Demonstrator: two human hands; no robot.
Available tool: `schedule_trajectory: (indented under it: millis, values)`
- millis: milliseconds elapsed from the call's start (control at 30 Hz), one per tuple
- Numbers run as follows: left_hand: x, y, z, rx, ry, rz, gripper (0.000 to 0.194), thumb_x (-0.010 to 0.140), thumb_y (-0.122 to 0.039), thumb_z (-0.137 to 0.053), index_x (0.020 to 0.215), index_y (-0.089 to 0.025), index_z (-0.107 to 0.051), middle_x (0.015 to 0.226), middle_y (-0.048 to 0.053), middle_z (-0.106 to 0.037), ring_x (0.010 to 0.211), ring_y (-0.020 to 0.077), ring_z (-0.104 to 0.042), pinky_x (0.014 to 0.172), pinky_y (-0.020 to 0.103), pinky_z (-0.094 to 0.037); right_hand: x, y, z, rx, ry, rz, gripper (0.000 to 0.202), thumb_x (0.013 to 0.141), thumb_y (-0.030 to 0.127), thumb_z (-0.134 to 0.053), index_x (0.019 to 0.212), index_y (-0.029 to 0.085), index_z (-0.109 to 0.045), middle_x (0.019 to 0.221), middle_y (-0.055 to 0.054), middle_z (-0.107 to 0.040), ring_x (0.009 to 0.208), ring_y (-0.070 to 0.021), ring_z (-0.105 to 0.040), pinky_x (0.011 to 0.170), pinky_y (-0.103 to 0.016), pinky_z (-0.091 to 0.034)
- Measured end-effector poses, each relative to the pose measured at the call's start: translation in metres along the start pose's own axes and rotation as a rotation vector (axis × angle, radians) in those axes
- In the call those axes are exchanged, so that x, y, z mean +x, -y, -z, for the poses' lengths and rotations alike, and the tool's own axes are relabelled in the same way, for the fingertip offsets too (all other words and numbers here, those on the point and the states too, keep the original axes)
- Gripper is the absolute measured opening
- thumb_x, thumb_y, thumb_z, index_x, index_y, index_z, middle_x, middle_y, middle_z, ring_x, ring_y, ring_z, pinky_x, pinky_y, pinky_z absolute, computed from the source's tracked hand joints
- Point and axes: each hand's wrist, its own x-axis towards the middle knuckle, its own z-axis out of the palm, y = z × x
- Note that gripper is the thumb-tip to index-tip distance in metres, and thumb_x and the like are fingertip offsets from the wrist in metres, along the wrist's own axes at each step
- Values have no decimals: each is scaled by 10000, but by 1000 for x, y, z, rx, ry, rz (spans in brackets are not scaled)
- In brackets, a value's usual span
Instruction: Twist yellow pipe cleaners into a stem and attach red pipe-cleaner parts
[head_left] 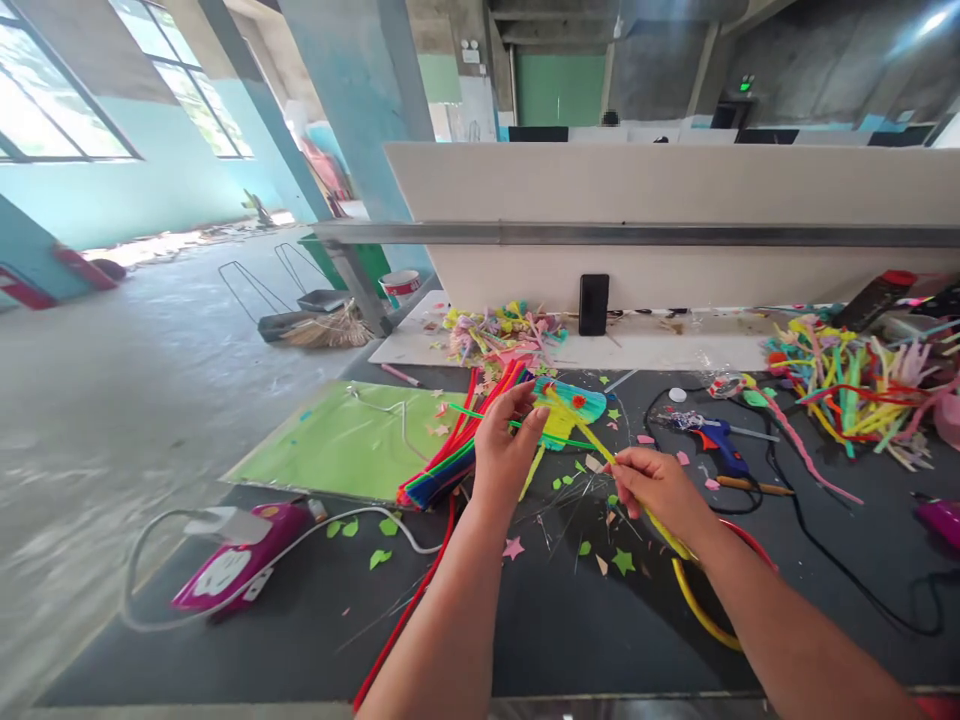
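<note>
A yellow pipe cleaner (592, 440) slants between my two hands. My right hand (660, 490) pinches it partway along, and its tail loops down over the table by my wrist. My left hand (510, 430) has thumb and fingers closed at its upper end; the exact contact is partly hidden. Just beyond lies a blue and yellow fuzzy piece (581, 400) with small red spots. Beside my left hand is a bundle of red, green and blue pipe cleaners (457, 450). A thin green strand crosses behind my fingers.
A green sheet in clear plastic (337, 440) lies left, behind a magenta power strip (240, 560). A blue glue gun (720, 445) with a black cord rests right, near piled pipe cleaner pieces (855, 390). A phone (594, 305) leans against the white partition (675, 190). Paper stars are scattered about.
</note>
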Motion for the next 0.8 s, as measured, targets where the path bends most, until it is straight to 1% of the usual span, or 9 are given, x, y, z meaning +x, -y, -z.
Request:
schedule_trajectory:
  millis: [67,167,267,400,500,633,733,800]
  values:
    - [4,5,4,25,49,49,314,777,-375,-651,1032,-193,-684,911,63,-676,853,189,-599,790,303,-450,-1,2,-1,-82,54,-25,266,853,363,-544,664,177,-561,550,31,-550,415,-85,-505,454,-221,-385]
    - [8,13,6,-67,92,150,252,743,-352,-682,926,-181,-714,828,54,-690,764,181,-605,716,294,-449,-2,3,-3,-126,106,-66,224,848,347,-538,717,174,-594,552,31,-559,408,-83,-498,428,-212,-368]
    - [12,17,8,-147,147,218,214,693,-312,-725,852,-168,-716,759,44,-681,694,164,-592,651,277,-437,-3,4,-1,-111,134,-89,209,848,339,-534,773,165,-622,557,26,-574,404,-78,-492,420,-204,-360]
    - [15,17,12,-141,203,227,172,691,-285,-726,823,-175,-718,711,25,-663,642,135,-566,602,255,-421,-3,5,3,-16,173,-125,213,842,342,-549,794,152,-633,560,19,-594,401,-75,-505,423,-198,-367]
    - [14,20,13,-172,191,201,144,680,-274,-737,791,-185,-719,731,25,-682,640,134,-578,605,259,-442,-1,3,6,117,243,-160,204,824,336,-581,794,141,-634,553,15,-604,375,-73,-506,405,-195,-364]
    - [11,23,11,-209,118,175,135,648,-268,-764,750,-192,-718,770,36,-712,687,161,-618,651,287,-483,1,0,9,280,316,-220,193,800,317,-618,820,127,-647,506,12,-600,335,-79,-485,365,-191,-345]
    - [10,22,9,-188,79,151,133,643,-268,-771,744,-197,-723,765,34,-714,686,164,-620,654,289,-487,1,0,10,342,340,-251,188,789,306,-633,826,122,-650,495,7,-602,326,-80,-479,353,-189,-337]
    - [9,20,8,-184,80,153,140,650,-274,-768,758,-194,-728,756,36,-710,674,160,-616,642,282,-481,1,0,10,343,336,-250,182,790,306,-636,816,126,-643,513,5,-612,332,-75,-482,365,-188,-351]
